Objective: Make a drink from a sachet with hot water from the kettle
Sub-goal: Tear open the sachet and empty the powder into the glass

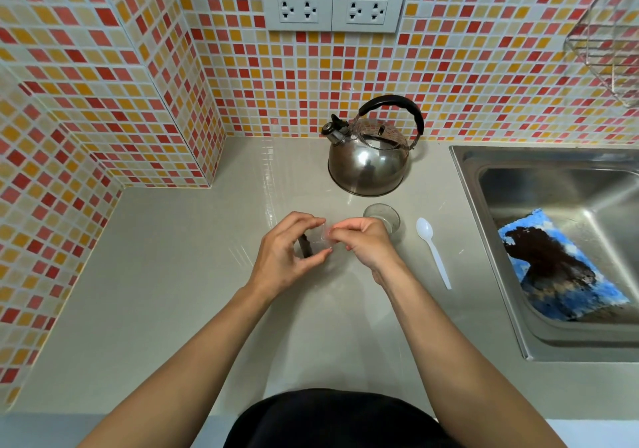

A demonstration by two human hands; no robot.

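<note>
Both hands meet over the middle of the grey counter (173, 275) and pinch a small sachet (313, 244) with a dark left edge and a clear part. My left hand (287, 257) holds its left side and my right hand (363, 243) pinches its right end. Most of the sachet is hidden by fingers. A clear glass (383, 216) stands just behind my right hand. A steel kettle (368, 160) with a black handle sits further back near the wall. A white plastic spoon (434, 250) lies to the right of the glass.
A steel sink (553, 240) fills the right side, with a blue and dark cloth (560, 268) in its basin. Mosaic tile walls rise behind and to the left, with two double sockets (333, 8) above the kettle. A wire rack (612, 43) hangs at the upper right.
</note>
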